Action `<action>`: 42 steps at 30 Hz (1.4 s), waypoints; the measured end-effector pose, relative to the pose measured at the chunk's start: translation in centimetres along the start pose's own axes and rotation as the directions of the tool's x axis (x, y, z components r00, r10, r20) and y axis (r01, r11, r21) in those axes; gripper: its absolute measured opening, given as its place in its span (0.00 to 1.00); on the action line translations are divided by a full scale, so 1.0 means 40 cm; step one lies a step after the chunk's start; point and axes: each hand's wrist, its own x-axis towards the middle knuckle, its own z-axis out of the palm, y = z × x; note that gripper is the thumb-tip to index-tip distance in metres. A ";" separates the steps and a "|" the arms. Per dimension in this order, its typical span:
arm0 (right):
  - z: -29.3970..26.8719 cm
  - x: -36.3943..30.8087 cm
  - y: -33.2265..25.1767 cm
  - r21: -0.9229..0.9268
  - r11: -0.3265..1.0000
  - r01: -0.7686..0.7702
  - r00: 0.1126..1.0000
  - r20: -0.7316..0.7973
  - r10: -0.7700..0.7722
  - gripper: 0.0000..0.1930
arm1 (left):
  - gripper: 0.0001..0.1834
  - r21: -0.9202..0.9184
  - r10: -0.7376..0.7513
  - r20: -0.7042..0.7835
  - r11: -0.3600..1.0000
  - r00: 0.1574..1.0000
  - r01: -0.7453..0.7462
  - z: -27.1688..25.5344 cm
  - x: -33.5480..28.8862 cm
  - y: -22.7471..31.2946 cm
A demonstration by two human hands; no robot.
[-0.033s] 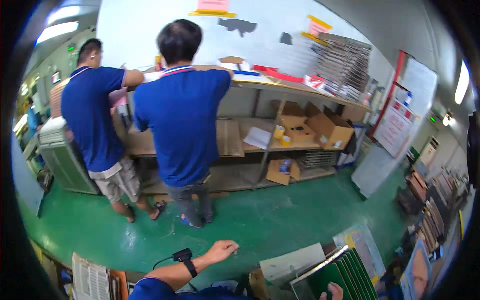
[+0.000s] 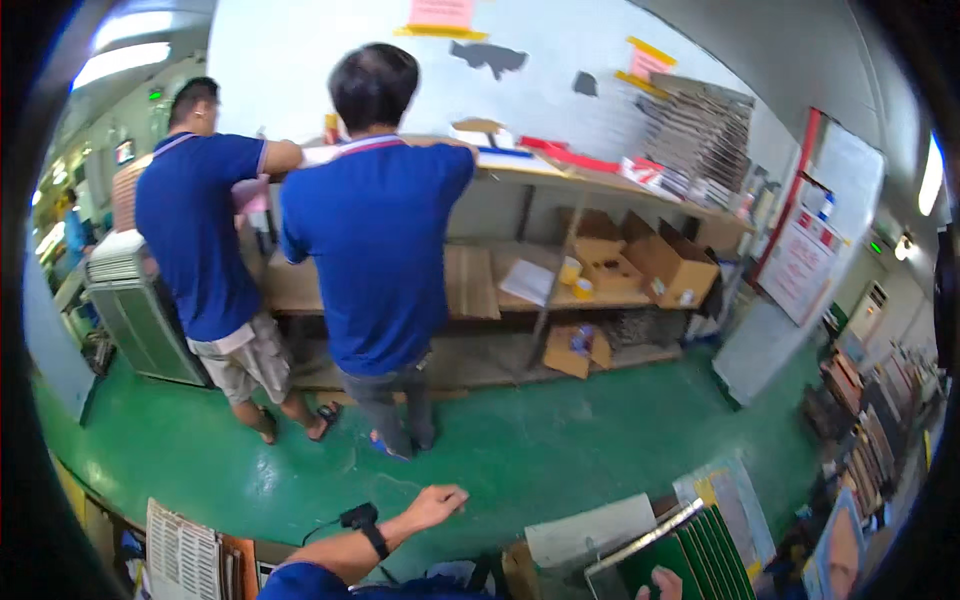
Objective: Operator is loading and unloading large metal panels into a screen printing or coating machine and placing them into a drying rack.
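My left hand (image 2: 437, 506) hangs in the air over the green floor, its fingers curled in loosely and nothing showing in them. A black strap with a small black device (image 2: 362, 520) sits round that wrist. At the lower edge, my right hand (image 2: 662, 584) is partly cut off by the picture. Its thumb and fingers stand a little apart, with nothing visible between them. Just behind it are several upright green panels (image 2: 712, 545) and a silver-edged frame (image 2: 640, 548). Whether the right hand touches them I cannot tell.
Two people in blue shirts, one in shorts (image 2: 200, 230) and one in long trousers (image 2: 370, 250), stand at a long shelf bench (image 2: 590, 178). Open cardboard boxes (image 2: 678, 262) sit on its lower shelf. A white board (image 2: 800, 260) leans at right. Slatted panels (image 2: 180, 545) stand at lower left.
The view has turned slightly, so the room sits a little farther right in the picture. My left hand appears slightly farther left; both hands keep their shape.
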 end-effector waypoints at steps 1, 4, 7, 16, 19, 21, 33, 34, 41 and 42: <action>0.050 0.013 0.020 0.038 0.999 0.032 0.999 -0.001 -0.032 0.12 | 0.18 0.112 -0.086 -0.049 0.990 0.995 0.091 -0.054 -0.027 -0.039; 0.188 0.016 0.073 0.105 0.991 0.088 0.992 0.080 -0.096 0.12 | 0.19 -0.034 -0.401 -0.177 0.915 0.899 0.402 -0.121 -0.129 -0.245; 0.282 0.068 0.019 0.172 0.984 0.046 0.974 0.209 -0.083 0.13 | 0.19 -0.128 -0.471 -0.241 0.882 0.849 0.453 -0.186 -0.191 -0.356; 0.779 0.308 -0.235 0.288 0.957 0.046 0.899 0.406 -0.165 0.14 | 0.18 -0.332 -0.548 -0.368 0.832 0.751 0.444 -0.484 -0.147 -0.694; 0.917 0.382 -0.390 0.235 0.958 0.163 0.845 0.468 -0.258 0.15 | 0.17 -0.275 -0.405 -0.520 0.913 0.752 0.302 -0.613 -0.146 -0.681; 0.996 0.419 -0.466 0.284 0.951 0.126 0.825 0.502 -0.259 0.16 | 0.16 -0.339 -0.406 -0.481 0.904 0.777 0.261 -0.743 -0.143 -0.640; 1.294 0.560 -0.523 0.170 0.980 0.104 0.732 0.654 -0.191 0.18 | 0.14 -0.545 -0.627 -0.448 0.757 0.637 0.360 -0.956 -0.088 -0.830; 1.312 0.562 -0.497 0.150 0.983 0.104 0.731 0.658 -0.178 0.19 | 0.14 -0.543 -0.632 -0.456 0.755 0.627 0.366 -0.964 -0.067 -0.851; 1.480 0.559 -0.269 0.296 0.776 0.556 0.714 0.307 -0.629 0.17 | 0.15 -0.252 -0.443 -0.604 0.895 0.663 0.368 -1.055 0.061 -0.767; 1.477 0.565 -0.279 0.310 0.773 0.553 0.711 0.307 -0.632 0.17 | 0.16 -0.269 -0.408 -0.650 0.912 0.641 0.309 -1.053 0.063 -0.796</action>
